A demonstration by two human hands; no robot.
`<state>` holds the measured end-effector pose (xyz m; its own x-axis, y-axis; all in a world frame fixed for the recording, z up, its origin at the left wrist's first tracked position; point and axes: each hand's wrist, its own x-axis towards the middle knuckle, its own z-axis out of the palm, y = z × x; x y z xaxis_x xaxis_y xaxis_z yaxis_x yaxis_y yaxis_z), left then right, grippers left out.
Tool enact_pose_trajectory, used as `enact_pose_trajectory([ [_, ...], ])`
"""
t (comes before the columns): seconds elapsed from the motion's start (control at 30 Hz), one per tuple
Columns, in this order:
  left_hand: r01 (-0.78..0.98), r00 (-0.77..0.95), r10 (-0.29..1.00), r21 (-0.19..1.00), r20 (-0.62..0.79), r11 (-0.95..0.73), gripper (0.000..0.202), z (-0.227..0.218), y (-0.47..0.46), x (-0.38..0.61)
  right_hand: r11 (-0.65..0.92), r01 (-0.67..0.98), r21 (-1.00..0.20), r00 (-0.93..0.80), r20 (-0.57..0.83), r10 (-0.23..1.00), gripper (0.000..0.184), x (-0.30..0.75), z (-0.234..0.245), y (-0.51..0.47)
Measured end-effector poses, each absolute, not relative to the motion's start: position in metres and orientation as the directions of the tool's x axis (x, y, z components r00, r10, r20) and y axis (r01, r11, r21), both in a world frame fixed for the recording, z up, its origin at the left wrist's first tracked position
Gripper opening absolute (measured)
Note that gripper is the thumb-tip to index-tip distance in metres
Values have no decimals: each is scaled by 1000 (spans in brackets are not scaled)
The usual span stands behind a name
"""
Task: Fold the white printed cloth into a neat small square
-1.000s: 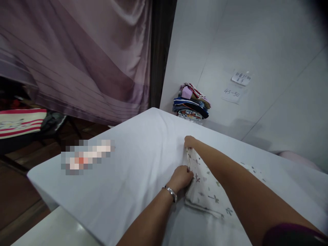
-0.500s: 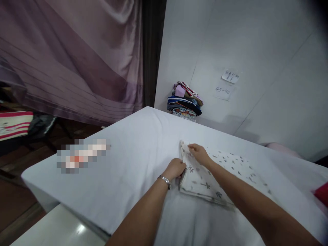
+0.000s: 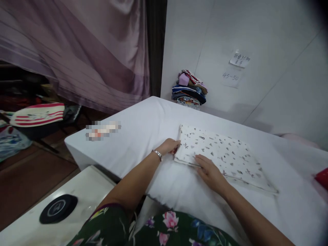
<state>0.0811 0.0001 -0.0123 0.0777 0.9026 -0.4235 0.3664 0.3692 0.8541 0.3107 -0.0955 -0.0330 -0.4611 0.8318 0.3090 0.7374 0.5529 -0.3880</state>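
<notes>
A folded white cloth [image 3: 215,145] with a small grey-brown leaf and tree print lies flat on the white-covered table [image 3: 143,126]. At its left edge my left hand [image 3: 169,146], with a silver bracelet on the wrist, is closed with the fingertips on the cloth's layers. My right hand [image 3: 208,172] rests on the cloth's near edge. Its fingers are stretched out over the top, and the thumb is apart from them by the edge.
A stack of folded clothes [image 3: 189,89] stands at the back by the wall. A pixelated object [image 3: 102,131] lies on the table's left. A black round object [image 3: 58,209] sits on a white surface at lower left. Something red [image 3: 322,178] shows at the right edge.
My right hand has moved from the cloth's far left corner to its near edge. The upper layer now lies spread across the cloth. The view has shifted, showing more of the lower left.
</notes>
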Motion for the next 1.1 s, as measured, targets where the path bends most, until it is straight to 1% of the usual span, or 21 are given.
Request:
enact_pose_trajectory([
  [0.1, 371, 76, 915, 863, -396, 343, 35, -11, -19, 75, 530, 757, -383, -442, 297, 846, 37, 334, -40, -98],
  [0.23, 355, 68, 926, 876, -373, 327, 33, -13, -37, 72, 531, 758, -378, -439, 307, 845, 35, 346, -48, -100],
  [0.33, 325, 40, 930, 885, -366, 334, 34, -16, -43, 74, 552, 743, -380, -453, 322, 832, 33, 341, -45, -96],
  [0.5, 223, -1, 929, 906, -369, 360, 20, -24, -53, 77, 594, 705, -387, -498, 325, 804, 28, 306, -28, -83],
  [0.57, 186, -8, 933, 916, -360, 356, 18, -28, -60, 78, 623, 679, -389, -536, 316, 783, 24, 286, -23, -76],
  [0.7, 75, -13, 952, 950, -304, 304, 28, -34, -69, 78, 630, 691, -354, -576, 257, 776, 15, 249, -23, -61],
  [0.8, 28, -19, 960, 960, -280, 280, 34, -35, -70, 80, 605, 725, -329, -558, 234, 796, 14, 236, -29, -53],
  [0.93, 36, -42, 958, 958, -284, 285, 31, -34, -68, 81, 626, 680, -382, -552, 294, 780, 17, 239, -35, -51],
  [1.0, -6, -34, 958, 958, -285, 285, 30, -34, -67, 81, 627, 657, -419, -529, 337, 779, 21, 243, -36, -52],
  [1.1, -83, -39, 956, 954, -292, 289, 31, -36, -65, 80, 643, 632, -432, -517, 383, 765, 21, 247, -35, -53],
])
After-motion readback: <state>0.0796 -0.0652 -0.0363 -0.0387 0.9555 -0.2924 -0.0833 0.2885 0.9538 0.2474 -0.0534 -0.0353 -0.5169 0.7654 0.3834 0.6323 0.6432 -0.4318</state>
